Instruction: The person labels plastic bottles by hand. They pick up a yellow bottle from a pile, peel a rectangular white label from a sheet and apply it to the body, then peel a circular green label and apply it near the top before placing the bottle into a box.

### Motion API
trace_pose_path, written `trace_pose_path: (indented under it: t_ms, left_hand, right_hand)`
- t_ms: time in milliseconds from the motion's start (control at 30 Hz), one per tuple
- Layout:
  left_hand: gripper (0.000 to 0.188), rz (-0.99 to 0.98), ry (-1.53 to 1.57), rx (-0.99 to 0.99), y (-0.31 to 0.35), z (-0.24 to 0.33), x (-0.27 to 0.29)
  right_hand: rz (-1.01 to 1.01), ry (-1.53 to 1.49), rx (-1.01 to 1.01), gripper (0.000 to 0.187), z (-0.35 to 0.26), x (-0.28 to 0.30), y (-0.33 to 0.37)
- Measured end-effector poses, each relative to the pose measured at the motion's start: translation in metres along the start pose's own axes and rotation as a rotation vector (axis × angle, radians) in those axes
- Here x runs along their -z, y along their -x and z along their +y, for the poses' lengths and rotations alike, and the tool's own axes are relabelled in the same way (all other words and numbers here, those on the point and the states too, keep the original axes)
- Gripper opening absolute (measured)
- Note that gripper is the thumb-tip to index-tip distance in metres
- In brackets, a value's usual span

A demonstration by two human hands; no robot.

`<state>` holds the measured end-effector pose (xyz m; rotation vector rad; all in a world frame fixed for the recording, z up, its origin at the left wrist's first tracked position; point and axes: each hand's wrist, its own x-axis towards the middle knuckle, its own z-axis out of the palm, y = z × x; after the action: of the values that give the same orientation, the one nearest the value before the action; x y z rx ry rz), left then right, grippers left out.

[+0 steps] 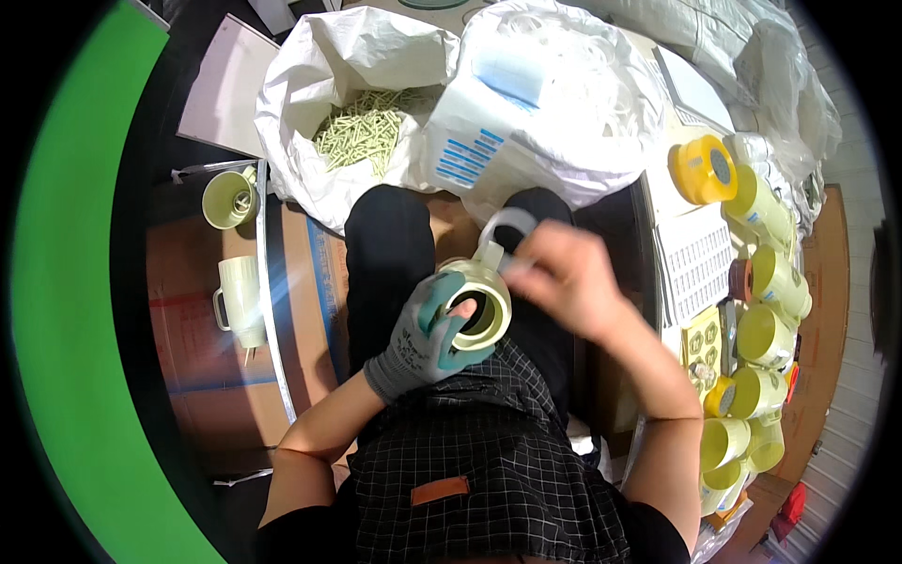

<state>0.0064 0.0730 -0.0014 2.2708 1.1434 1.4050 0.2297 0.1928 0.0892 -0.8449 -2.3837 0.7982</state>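
Observation:
My left hand [425, 331], in a grey glove with teal coating, is wrapped round a pale green cup-like piece [502, 316] over my lap. The piece's round dark opening tilts up, and a bare thumb tip lies at its rim. My right hand [571, 279], bare and blurred by motion, is closed at the far right side of the piece. At its fingers a white ring [508, 218] stands out beyond the piece; the fingertips look pinched on it. The exact contact is smeared.
Ahead stand a white sack of pale green pins [362, 136] and a sack of translucent white rings [601, 85]. On the right-hand table are several pale green mugs [766, 336], a yellow round container [703, 169] and a printed sheet [693, 263]. Two mugs [242, 301] sit at left.

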Motion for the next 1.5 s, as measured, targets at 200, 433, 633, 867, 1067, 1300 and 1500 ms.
trace_pose_path:
  t_ms: [200,433,633,867,1067,1300,1500]
  left_hand:
    - [0.045,-0.157,-0.246,0.117,-0.009,0.017,0.007]
    - [0.039,-0.237,-0.293,0.111,0.002,0.008,0.015]
    - [0.042,-0.389,-0.448,0.016,-0.005,0.009,0.017]
    - [0.048,-0.367,-0.517,0.055,-0.011,0.02,0.019]
    - [0.038,-0.414,-0.594,0.156,-0.024,0.031,0.013]
    - [0.012,-0.531,-0.768,0.036,-0.072,0.026,0.017]
    - [0.02,-0.578,-0.697,0.114,-0.058,0.012,0.018]
  right_hand:
    - [0.173,0.341,0.374,0.022,-0.016,-0.046,0.034]
    - [-0.041,0.364,0.182,0.051,-0.039,-0.061,0.06]
    - [-0.162,0.367,0.071,0.034,-0.042,-0.067,0.062]
    - [-0.097,0.271,0.137,0.041,-0.028,-0.07,0.055]
    - [-0.028,0.273,0.221,0.038,-0.013,-0.077,0.061]
    - [0.015,0.279,0.236,0.035,-0.01,-0.076,0.062]
    - [-0.075,0.226,0.184,0.034,-0.013,-0.074,0.061]
